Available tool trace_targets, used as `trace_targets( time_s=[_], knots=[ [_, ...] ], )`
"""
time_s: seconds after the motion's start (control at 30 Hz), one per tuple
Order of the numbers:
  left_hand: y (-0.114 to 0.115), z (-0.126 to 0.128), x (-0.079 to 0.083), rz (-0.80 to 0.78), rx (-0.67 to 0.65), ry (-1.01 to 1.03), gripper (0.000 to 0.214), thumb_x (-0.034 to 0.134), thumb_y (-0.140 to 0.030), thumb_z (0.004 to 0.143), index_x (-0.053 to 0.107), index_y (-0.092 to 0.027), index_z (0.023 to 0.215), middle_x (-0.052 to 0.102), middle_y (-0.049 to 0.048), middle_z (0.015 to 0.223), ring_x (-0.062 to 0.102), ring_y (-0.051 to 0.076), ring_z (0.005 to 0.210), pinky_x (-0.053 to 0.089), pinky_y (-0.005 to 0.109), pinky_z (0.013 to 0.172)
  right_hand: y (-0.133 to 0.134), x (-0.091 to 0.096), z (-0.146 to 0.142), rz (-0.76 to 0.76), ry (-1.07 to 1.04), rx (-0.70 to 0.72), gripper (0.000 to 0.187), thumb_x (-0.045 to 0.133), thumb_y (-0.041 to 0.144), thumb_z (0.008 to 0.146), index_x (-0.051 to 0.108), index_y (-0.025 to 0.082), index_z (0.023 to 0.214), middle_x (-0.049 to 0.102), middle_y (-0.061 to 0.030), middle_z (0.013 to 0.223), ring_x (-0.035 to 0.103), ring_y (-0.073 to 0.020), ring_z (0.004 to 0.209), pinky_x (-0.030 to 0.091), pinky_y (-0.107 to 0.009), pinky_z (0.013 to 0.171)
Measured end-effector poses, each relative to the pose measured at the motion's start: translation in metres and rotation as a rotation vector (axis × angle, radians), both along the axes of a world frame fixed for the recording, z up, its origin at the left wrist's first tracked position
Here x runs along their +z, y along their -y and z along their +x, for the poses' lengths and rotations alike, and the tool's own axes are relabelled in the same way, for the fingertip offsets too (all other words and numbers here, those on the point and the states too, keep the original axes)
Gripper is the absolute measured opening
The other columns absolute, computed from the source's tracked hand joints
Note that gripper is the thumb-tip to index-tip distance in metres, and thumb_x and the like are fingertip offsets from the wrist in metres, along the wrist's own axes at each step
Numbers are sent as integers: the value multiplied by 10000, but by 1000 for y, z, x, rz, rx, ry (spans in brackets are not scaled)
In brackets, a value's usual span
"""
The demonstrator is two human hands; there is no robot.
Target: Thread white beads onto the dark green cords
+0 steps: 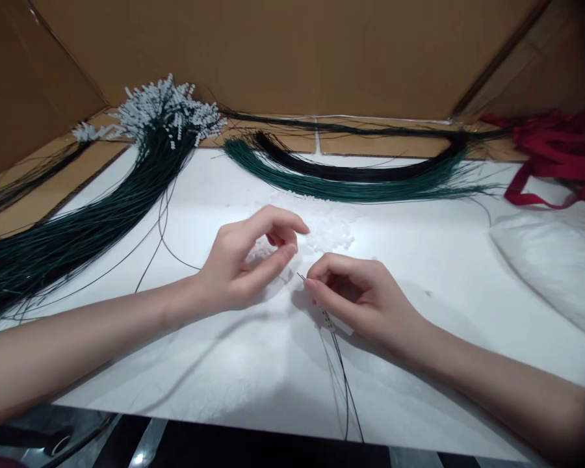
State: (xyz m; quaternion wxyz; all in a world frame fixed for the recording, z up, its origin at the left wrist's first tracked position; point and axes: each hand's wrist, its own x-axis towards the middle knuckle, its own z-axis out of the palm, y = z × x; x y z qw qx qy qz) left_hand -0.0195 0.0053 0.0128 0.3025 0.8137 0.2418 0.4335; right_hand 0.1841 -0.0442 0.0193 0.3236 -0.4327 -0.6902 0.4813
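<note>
1. Right hand [365,292]: thumb and index finger pinch the dark wires [337,348] close to their upper ends, just right of the frame's centre.
2. Left hand [244,253]: fingers curl loosely, with the index fingertip standing off the thumb. Whether a small piece sits between the thumb and the other fingers cannot be told.
3. Governing relation, as judged: the short wire tips project past the right hand's pinch toward the upper left, just below and right of the left thumb, apart from it. The long axis slopes from there to the lower edge of the worktop [253,383]. The right hand is nearer, in contact.
4. Small white pieces [327,322] appear on the wires just below the right hand; their count cannot be made out.
5. Loose white beads [329,227] lie beyond the hands, near the centre; part of the spread is behind the left hand, and white on white blurs its limits.
6. Upper left: a green wire bundle [92,221] with white-beaded ends; its lower end is cut off by the frame.
7. Upper centre to right: curved black wires [351,172] and green wires [351,190].
8. Far right: red ribbon [550,156] and a translucent bag [550,260], contents indistinct.
</note>
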Motion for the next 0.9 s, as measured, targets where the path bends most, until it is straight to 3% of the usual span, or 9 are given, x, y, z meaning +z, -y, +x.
trace_targets(
  time_s=[0.13,0.23,0.4,0.6,0.9],
  knots=[
    [-2,2,-1,0,229,-77,214,563,-108,862,611,-194,1052,665,26,902,597,176,826,431,339,787,1,-1,-1,-9,-9,-9,152,556,210,926,582,168,783,539,19,650,478,-96,572,380,-230,526],
    [-4,3,-1,24,317,-174,207,563,-93,818,618,-204,984,684,13,892,563,194,838,404,355,804,1,-2,0,-1,-19,-19,132,557,201,925,599,168,804,564,8,687,494,-102,603,390,-233,543],
    [-6,4,-1,24,342,-295,224,583,-69,753,628,-198,930,697,-9,852,562,193,833,373,362,816,0,-3,0,4,-33,-33,127,559,187,923,611,163,810,583,1,716,507,-101,622,395,-230,550],
    [-2,6,4,13,368,-431,229,562,-59,769,622,-207,934,694,-21,875,588,181,864,341,366,862,0,-3,1,-2,-43,-25,130,568,190,918,611,159,799,564,13,685,488,-88,586,382,-219,523],
    [-1,7,4,25,363,-419,269,571,-9,749,627,-208,921,673,-50,841,594,152,849,317,340,854,1,-1,0,-24,-41,-57,120,586,187,891,635,156,786,606,-11,716,518,-106,612,403,-231,538]
  ],
)
